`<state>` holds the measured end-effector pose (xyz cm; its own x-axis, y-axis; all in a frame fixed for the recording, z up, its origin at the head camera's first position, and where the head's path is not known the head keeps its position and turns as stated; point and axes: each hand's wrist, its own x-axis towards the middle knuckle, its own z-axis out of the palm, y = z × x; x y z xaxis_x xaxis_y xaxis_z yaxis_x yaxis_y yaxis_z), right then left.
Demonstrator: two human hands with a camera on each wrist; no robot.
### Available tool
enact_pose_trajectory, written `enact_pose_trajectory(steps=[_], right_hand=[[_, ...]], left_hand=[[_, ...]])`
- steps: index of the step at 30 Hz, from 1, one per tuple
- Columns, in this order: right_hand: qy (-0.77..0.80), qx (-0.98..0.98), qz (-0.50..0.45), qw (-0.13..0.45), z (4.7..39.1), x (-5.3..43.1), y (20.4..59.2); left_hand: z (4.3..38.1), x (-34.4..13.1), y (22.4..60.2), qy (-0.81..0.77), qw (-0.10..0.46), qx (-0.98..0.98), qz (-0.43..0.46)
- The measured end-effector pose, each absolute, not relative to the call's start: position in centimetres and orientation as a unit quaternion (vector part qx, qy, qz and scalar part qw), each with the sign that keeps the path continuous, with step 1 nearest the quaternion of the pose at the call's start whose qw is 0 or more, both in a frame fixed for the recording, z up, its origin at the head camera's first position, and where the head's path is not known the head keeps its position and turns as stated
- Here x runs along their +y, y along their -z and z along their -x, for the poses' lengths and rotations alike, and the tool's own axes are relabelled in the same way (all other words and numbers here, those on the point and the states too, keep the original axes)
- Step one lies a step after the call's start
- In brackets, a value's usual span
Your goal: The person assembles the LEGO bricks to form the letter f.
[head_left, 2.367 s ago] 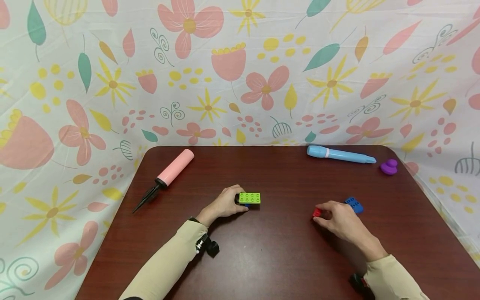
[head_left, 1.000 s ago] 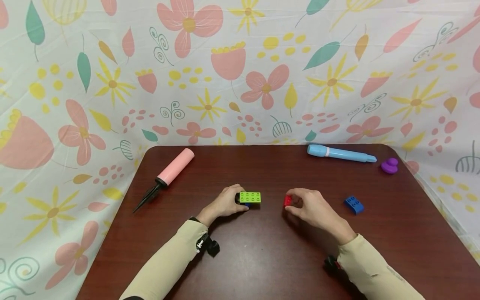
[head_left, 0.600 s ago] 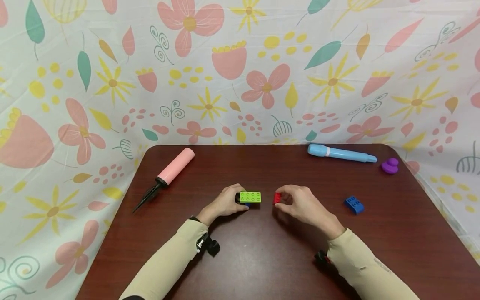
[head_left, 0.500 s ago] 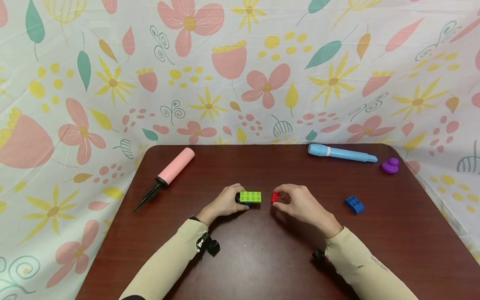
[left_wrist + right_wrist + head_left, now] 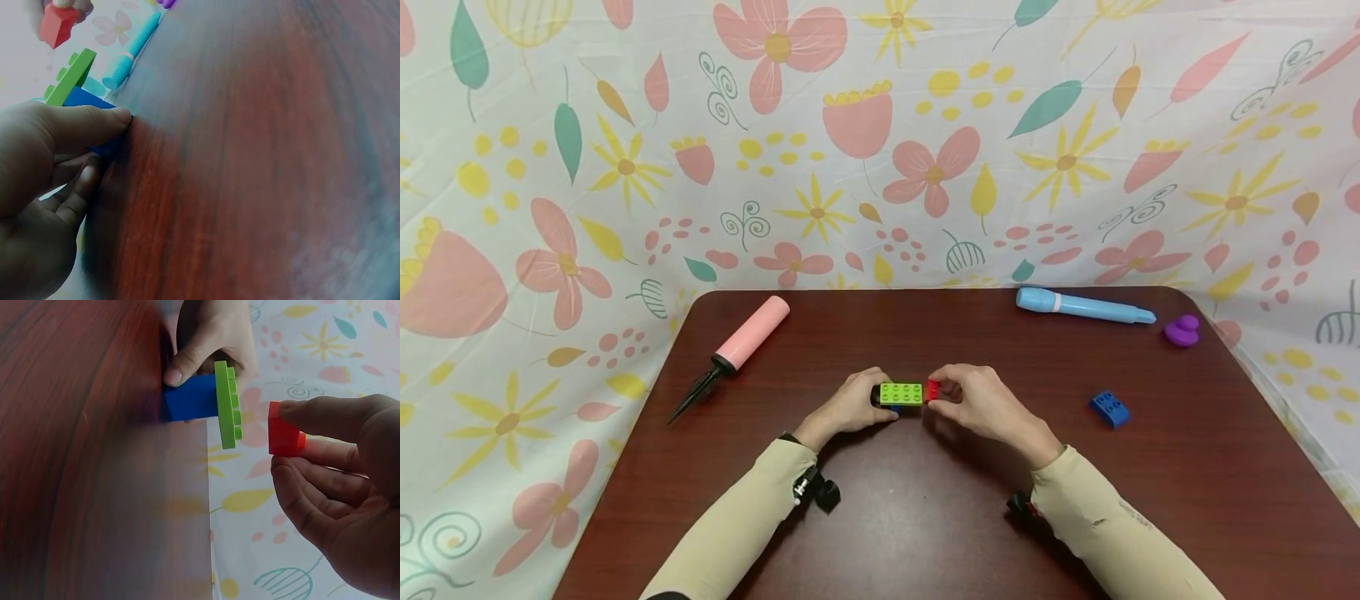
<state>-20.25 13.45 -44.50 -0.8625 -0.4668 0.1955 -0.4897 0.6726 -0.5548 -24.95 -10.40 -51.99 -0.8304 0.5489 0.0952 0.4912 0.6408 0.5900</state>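
Observation:
My left hand [image 5: 847,405] grips a blue brick [image 5: 191,398] at the table's middle, thumb on its near side. A flat lime-green brick [image 5: 901,393] with studs sits on top of that blue brick and sticks out to the right. Between thumb and fingers my right hand [image 5: 987,406] pinches a small red brick [image 5: 285,430]. In the right wrist view the red brick is held apart from the green one, off its studded side. In the left wrist view, the red brick [image 5: 58,25] hangs higher than the green brick [image 5: 70,77].
Another blue brick [image 5: 1108,409], with a curved end, lies to the right on the dark table [image 5: 895,517]. Toward the back are a light blue pen-shaped object [image 5: 1084,306] and a purple knobbed piece [image 5: 1182,331]. A pink hand pump [image 5: 751,335] with a black end lies back left.
My right hand has carried the red brick leftward from beside the loose blue brick to the green brick's right end. My left hand has stayed in place.

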Motion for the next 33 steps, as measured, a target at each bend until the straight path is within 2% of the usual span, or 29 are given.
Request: enact_pose_trajectory(steps=[33], right_hand=[[-0.321,-0.901,-0.292,0.019,22.0,10.0,45.3]], left_hand=[[25.0,-10.5,52.0,-0.324,0.053,0.898,-0.293]])
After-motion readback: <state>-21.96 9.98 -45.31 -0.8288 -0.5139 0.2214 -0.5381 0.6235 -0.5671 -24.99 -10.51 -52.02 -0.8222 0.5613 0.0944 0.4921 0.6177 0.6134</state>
